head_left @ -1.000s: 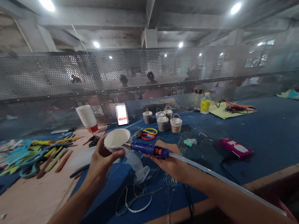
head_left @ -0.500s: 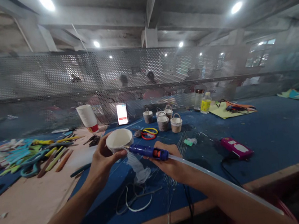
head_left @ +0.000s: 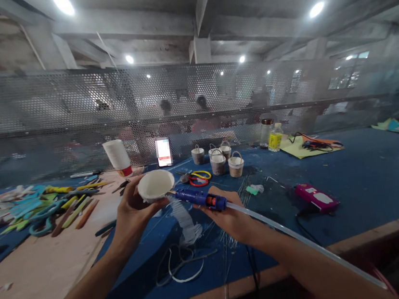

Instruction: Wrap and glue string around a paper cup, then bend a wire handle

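My left hand (head_left: pixel 132 215) is closed around a white paper cup (head_left: pixel 155 185), held above the blue table with its open mouth turned toward me. My right hand (head_left: pixel 229 216) grips a blue glue gun (head_left: pixel 199 199) with an orange trigger part. The gun's nozzle touches the cup's lower right side. A long clear glue stick (head_left: pixel 298 239) runs back from the gun along my right forearm.
Several small white baskets (head_left: pixel 218 159) stand behind the cup, beside red and yellow scissors (head_left: pixel 198 178). A stack of paper cups (head_left: pixel 117 158) and a phone (head_left: pixel 163 152) stand further back. Coloured tools (head_left: pixel 42 207) lie left, a pink box (head_left: pixel 316 197) right, cord loops (head_left: pixel 181 266) below.
The cup and glue gun have shifted only slightly; the cup's mouth is tilted a little more toward me. Both hands keep their grip.
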Demonstrator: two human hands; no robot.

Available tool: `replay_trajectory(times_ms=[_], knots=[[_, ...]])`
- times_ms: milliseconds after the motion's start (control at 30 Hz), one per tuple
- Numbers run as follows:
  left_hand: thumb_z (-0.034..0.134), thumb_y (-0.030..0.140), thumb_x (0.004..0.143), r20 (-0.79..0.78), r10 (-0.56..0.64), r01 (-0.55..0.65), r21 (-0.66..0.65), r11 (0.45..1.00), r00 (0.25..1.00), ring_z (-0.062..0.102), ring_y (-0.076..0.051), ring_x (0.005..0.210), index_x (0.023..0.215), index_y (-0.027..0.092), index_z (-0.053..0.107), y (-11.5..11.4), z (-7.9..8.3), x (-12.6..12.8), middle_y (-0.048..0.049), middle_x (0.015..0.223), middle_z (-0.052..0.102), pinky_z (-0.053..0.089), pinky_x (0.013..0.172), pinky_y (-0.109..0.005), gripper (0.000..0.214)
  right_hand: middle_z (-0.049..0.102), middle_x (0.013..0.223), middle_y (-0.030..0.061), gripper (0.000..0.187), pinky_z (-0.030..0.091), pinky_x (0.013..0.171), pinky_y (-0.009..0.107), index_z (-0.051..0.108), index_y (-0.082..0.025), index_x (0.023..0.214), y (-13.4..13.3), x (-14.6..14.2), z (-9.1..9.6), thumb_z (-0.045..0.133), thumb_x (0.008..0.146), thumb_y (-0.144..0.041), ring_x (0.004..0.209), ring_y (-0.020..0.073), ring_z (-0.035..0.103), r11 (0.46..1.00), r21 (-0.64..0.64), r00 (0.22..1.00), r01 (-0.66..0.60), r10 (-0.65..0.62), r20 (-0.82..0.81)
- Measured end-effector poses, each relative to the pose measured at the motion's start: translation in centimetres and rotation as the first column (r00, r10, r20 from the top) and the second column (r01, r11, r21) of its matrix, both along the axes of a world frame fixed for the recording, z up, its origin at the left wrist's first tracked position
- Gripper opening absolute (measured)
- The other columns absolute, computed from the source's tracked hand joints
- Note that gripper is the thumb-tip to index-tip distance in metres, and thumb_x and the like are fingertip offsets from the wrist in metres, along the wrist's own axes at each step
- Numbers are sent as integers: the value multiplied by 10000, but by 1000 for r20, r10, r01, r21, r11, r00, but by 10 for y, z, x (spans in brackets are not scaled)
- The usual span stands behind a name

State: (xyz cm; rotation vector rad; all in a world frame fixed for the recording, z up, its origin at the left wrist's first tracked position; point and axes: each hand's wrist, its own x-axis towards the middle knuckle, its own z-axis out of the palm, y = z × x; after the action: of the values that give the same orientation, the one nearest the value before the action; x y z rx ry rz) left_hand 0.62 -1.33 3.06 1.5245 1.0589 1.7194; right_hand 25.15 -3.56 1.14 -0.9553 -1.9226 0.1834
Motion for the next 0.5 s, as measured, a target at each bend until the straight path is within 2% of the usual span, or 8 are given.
replay_trajectory(times_ms=[233, 400, 500], knots=[[913, 237, 568, -97, 67, -49, 179, 983, 993, 585, -288, 1234, 1236, 276, 591, -4, -1, -1, -68, 1316, 628, 503, 1019, -402, 743, 647, 746, 14, 245, 427, 632, 261, 605, -194, 854, 4, -1, -2, 623, 937, -424, 666, 159, 584, 1000, 16, 1000, -4, 4, 10], [920, 254, 552, -130, 188, -156, 218, 963, 974, 550, -323, 1282, 1237, 273, 606, -9, -1, 0, -82, 1345, 607, 484, 1058, -455, 753, 611, 703, -8, 233, 410, 584, 256, 575, -214, 803, 0, 0, 1, 643, 925, -400, 625, 150, 551, 1000, -6, 1000, -19, 19, 0], [914, 241, 570, -147, 196, -156, 249, 956, 969, 532, -313, 1308, 1258, 286, 601, -9, -2, -1, -73, 1385, 582, 458, 1087, -439, 757, 613, 698, -7, 230, 408, 582, 257, 586, -214, 809, 1, 0, 1, 643, 925, -404, 625, 152, 556, 1000, -10, 1000, -8, 8, 10]])
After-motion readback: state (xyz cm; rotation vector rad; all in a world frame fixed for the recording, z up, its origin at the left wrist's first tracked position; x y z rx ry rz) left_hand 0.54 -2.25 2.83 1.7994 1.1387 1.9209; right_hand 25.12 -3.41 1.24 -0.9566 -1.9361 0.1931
